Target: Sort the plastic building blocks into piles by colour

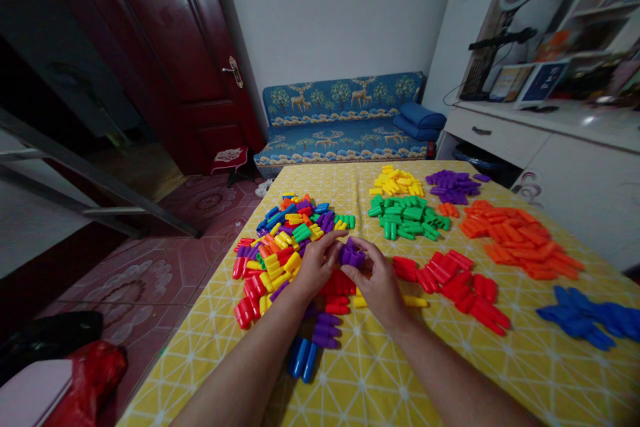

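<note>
Between my two hands are purple plastic toy blocks (353, 254), held above the middle of the table. My right hand (379, 280) pinches them from the right with thumb and fingers. My left hand (319, 261) closes on them from the left with its fingers curled; its grip is partly hidden. Red blocks (337, 290) lie just below my hands, and a mixed pile of coloured blocks (280, 247) is beside my left hand. A yellow piece (416, 302) lies partly behind my right wrist. Purple blocks (327, 331) and blue blocks (303, 359) lie nearer me.
On the patterned yellow tablecloth (370, 380) are separate heaps: yellow (397, 181), green (409, 217), purple (453, 185), orange (520, 238), red (465, 287) and blue (587, 315). Beyond the table stands a blue sofa (340, 123); a white cabinet (575, 173) is at the right.
</note>
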